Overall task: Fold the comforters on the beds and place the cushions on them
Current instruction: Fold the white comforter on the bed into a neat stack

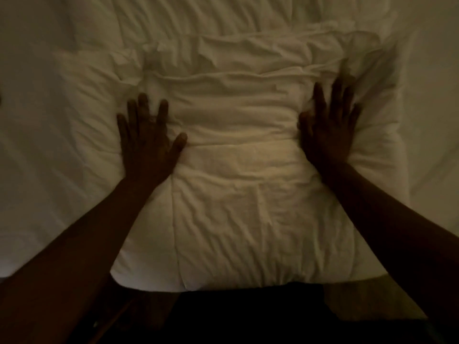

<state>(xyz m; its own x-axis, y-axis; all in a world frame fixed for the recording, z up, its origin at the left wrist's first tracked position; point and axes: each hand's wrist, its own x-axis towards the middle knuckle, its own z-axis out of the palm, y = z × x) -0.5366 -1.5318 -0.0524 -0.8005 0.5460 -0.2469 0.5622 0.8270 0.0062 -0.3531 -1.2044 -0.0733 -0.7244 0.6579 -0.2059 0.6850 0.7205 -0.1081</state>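
From the head view, in dim warm light, a white comforter (238,184) lies folded into a thick, wrinkled stack on the bed (37,150), its near edge at the side of the bed closest to the person and its layers stepping back toward the top of the picture. The left hand (146,140) lies flat on the left part of the stack, palm down, fingers straight and spread, thumb angled out toward the middle; the fabric dimples around the fingertips. The right hand (327,130) lies flat against the right part of the stack, fingers likewise straight and fanned, though they are blurred, so their exact lie is hard to read. Both bare forearms reach in from the lower corners. The two hands are well apart, with the brightest, most creased part of the comforter between them. More rumpled white bedding shows beyond the stack at the top. A dark shape, probably the person's clothing, fills the bottom edge below the comforter.
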